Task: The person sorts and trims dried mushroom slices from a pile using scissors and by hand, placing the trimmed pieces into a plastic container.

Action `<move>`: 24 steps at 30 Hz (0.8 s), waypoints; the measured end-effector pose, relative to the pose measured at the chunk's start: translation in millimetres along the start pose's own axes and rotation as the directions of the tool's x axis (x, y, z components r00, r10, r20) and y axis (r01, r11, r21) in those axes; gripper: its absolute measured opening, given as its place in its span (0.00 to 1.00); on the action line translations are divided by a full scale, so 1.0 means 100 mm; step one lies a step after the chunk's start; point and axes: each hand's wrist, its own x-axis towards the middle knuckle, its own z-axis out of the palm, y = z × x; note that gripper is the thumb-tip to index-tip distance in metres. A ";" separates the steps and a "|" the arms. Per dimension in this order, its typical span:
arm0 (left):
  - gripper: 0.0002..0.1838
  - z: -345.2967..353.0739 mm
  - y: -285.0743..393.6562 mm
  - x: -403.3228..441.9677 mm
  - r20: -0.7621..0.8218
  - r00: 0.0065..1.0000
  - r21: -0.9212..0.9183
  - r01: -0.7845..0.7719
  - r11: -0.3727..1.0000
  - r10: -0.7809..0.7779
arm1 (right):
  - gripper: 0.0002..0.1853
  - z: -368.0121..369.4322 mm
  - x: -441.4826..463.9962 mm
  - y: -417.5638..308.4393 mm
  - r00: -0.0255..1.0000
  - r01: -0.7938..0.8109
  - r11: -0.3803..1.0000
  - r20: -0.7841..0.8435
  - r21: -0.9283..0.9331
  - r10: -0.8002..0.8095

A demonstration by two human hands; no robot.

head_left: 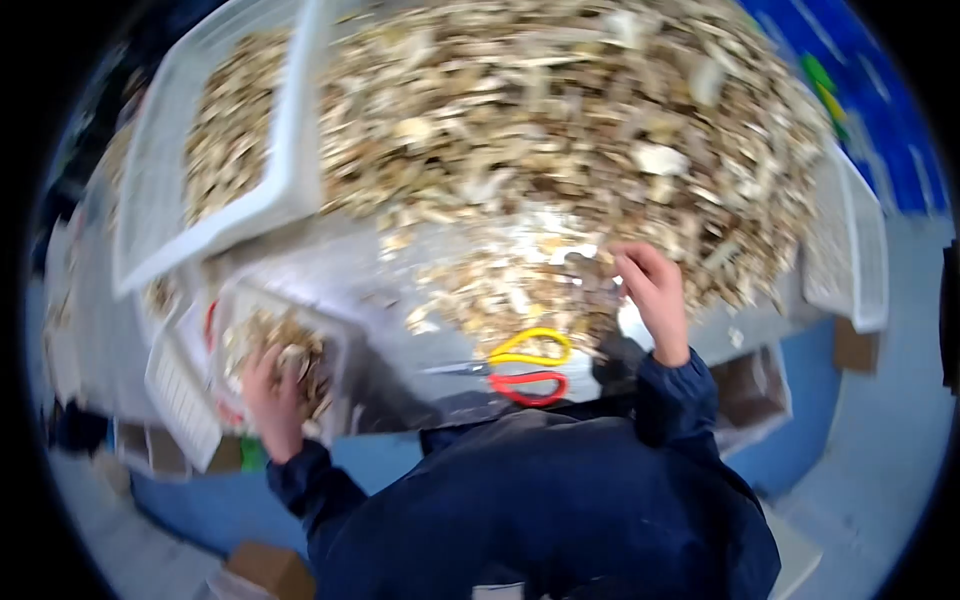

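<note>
My left hand (272, 395) reaches into a small white basket (345, 345) with its fingers apart, touching the dried slices (318, 375) inside; these look like sliced mushrooms. At the near edge of a big heap of the same brown and cream slices (560, 120), my right hand (655, 295) has thumb and fingers drawn together. What lies between those fingertips is too blurred to make out. Scissors (530, 388) with one yellow and one red handle loop lie on the metal table between my hands, blades pointing left.
A large white crate (290, 195) with slices in it stands at the back left. Another white crate (865, 240) is at the table's right end. Beside the small basket leans a white slotted tray (180, 395). Boxes (750, 395) sit below the metal table (390, 350).
</note>
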 end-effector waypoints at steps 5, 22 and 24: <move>0.24 0.14 0.23 0.07 0.146 0.989 0.497 -0.064 0.865 -0.010 | 0.10 -0.55 -0.07 0.07 0.953 0.035 0.993 -0.304 0.114 0.001; 0.25 0.98 1.55 -0.11 0.791 0.499 -0.502 0.860 -0.093 0.354 | 0.09 -0.03 -0.15 0.33 0.979 0.018 1.000 -0.203 -0.014 -0.020; 0.29 1.26 1.86 -0.21 0.706 0.389 -0.410 0.906 -0.106 0.592 | 0.07 -0.03 -0.24 0.22 0.985 -0.138 0.917 -0.046 0.374 0.167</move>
